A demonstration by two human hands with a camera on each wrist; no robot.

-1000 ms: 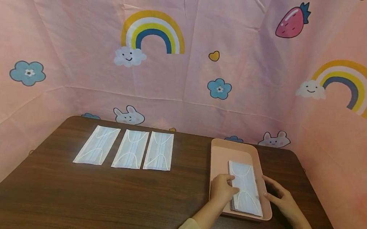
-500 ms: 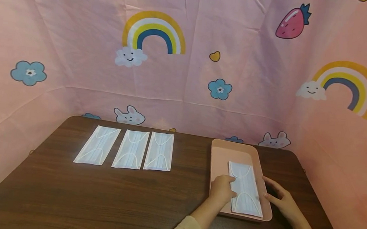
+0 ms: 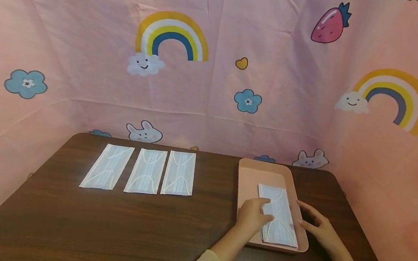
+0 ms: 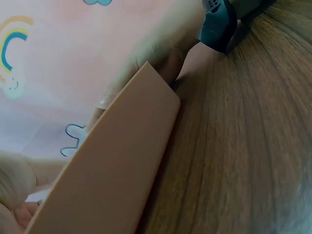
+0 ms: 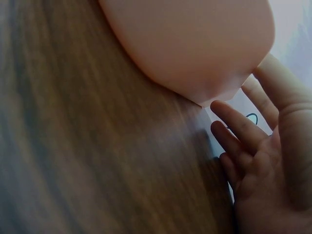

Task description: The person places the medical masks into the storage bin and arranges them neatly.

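A pink tray (image 3: 249,179) is sitting on the right part of a brown table (image 3: 111,225). Inside the tray, toward its near end, a stack of white masks (image 3: 279,223) is lying. The left hand (image 3: 251,217) is resting on the stack's left edge, fingers lightly bent over the top mask. The right hand (image 3: 319,231), fingers loosely extended and holding nothing, is touching the tray's right rim. Three more masks (image 3: 145,176) are lying side by side well left of the tray.
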